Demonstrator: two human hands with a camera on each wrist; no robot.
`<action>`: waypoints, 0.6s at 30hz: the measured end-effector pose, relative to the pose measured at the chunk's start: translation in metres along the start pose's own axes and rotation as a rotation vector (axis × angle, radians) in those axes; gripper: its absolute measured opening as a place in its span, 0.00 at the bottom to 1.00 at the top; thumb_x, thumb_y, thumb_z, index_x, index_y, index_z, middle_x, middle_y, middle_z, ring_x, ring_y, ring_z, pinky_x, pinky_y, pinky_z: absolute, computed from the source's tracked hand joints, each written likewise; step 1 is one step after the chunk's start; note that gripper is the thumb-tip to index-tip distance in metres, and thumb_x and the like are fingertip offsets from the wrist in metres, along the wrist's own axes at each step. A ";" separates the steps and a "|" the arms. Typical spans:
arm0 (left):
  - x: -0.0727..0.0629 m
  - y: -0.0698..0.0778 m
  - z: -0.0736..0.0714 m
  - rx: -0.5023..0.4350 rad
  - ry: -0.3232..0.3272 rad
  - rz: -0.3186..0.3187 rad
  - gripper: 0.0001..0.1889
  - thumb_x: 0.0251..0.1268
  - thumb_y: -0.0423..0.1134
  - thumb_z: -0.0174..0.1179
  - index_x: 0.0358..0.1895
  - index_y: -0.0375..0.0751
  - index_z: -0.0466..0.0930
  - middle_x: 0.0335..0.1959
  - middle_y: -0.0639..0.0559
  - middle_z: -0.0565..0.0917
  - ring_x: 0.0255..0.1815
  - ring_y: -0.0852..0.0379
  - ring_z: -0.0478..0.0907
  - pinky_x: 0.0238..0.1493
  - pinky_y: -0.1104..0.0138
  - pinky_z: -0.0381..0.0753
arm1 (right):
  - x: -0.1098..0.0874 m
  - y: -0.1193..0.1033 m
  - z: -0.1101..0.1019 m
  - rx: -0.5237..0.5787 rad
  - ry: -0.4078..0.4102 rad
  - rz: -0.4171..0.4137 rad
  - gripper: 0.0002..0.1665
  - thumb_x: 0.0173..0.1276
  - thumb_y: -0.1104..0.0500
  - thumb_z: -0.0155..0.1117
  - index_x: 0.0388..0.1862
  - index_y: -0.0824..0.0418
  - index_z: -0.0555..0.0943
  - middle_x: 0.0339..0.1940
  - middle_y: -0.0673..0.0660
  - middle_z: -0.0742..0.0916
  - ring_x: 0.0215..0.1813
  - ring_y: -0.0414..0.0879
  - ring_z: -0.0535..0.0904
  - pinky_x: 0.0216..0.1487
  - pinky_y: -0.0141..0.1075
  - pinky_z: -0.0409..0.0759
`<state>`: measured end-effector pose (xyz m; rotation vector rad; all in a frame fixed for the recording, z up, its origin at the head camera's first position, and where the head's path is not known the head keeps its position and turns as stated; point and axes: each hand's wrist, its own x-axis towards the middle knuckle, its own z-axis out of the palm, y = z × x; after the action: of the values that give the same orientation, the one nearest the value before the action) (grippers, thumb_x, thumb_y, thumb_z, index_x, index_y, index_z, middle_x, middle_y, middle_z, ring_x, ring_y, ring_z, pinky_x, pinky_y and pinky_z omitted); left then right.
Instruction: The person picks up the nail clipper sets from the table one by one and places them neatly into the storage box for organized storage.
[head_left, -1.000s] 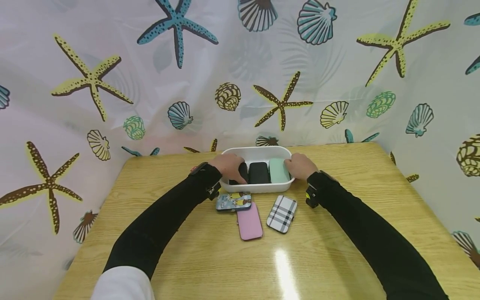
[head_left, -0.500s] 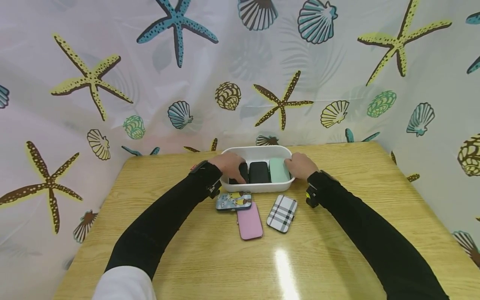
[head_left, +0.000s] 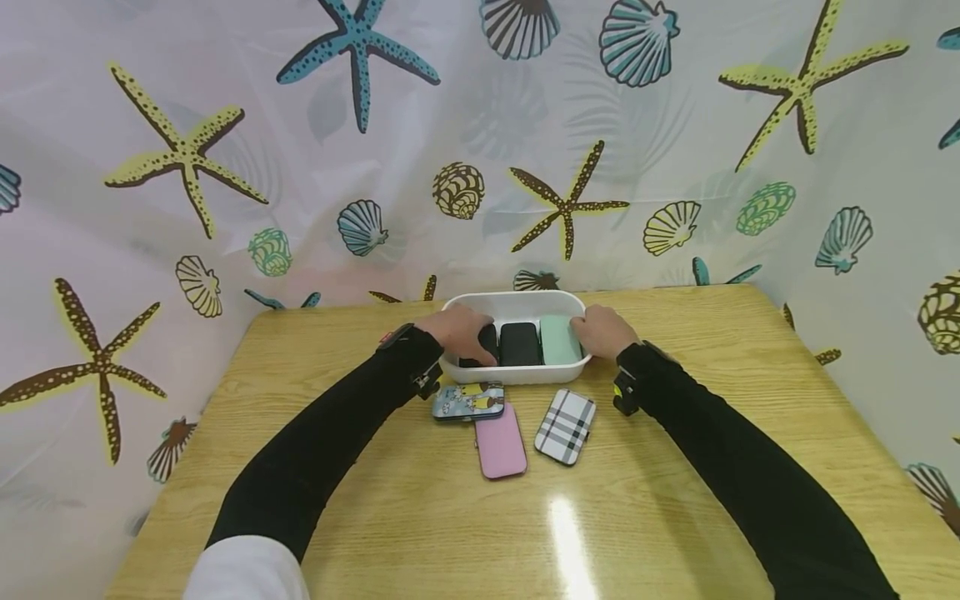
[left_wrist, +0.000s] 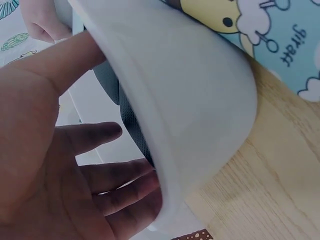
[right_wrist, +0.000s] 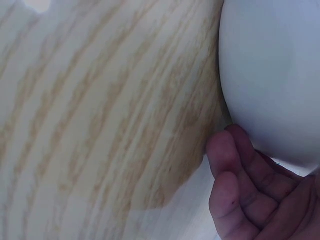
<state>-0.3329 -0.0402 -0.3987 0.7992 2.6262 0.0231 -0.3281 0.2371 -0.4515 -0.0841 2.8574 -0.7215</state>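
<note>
A white oval tub (head_left: 517,377) stands at the back of the table with flat cases side by side in it. My left hand (head_left: 461,331) reaches over its left end. The fingers, loosely extended, lie about the left black case (head_left: 487,340), the thumb at its near side. In the left wrist view that hand (left_wrist: 55,165) shows a gap between index finger and case. My right hand (head_left: 604,332) grips the tub's right rim beside the mint-green case (head_left: 558,340), several fingers (right_wrist: 225,150) curled against the outer wall. Another black case (head_left: 519,344) sits in the middle.
In front of the tub, a blue giraffe-print case (head_left: 468,402) overlaps a pink case (head_left: 500,443). A plaid case (head_left: 565,427) lies to their right. The wooden table (head_left: 420,533) meets a shell-patterned curtain (head_left: 420,150) behind.
</note>
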 end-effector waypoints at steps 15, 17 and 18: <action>0.006 -0.036 0.020 -0.134 0.475 -0.203 0.31 0.72 0.44 0.58 0.71 0.30 0.64 0.64 0.35 0.74 0.65 0.42 0.73 0.66 0.54 0.73 | 0.000 0.001 0.000 0.002 0.005 -0.005 0.25 0.78 0.53 0.38 0.43 0.72 0.77 0.28 0.59 0.78 0.28 0.49 0.76 0.29 0.35 0.71; 0.006 -0.040 0.022 -0.156 0.457 -0.242 0.32 0.73 0.44 0.56 0.73 0.29 0.61 0.59 0.36 0.78 0.56 0.43 0.79 0.58 0.55 0.78 | 0.000 0.001 0.000 0.002 0.008 -0.008 0.25 0.77 0.53 0.38 0.43 0.71 0.77 0.28 0.60 0.78 0.28 0.49 0.76 0.29 0.36 0.71; 0.006 -0.040 0.022 -0.168 0.438 -0.252 0.33 0.74 0.44 0.55 0.73 0.27 0.60 0.55 0.36 0.80 0.51 0.44 0.81 0.52 0.56 0.80 | 0.001 0.002 0.001 0.001 0.009 -0.008 0.25 0.77 0.53 0.38 0.43 0.71 0.77 0.28 0.60 0.78 0.28 0.49 0.76 0.29 0.36 0.71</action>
<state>-0.3503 -0.0733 -0.4266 0.4380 3.0633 0.3845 -0.3289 0.2381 -0.4532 -0.0925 2.8669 -0.7269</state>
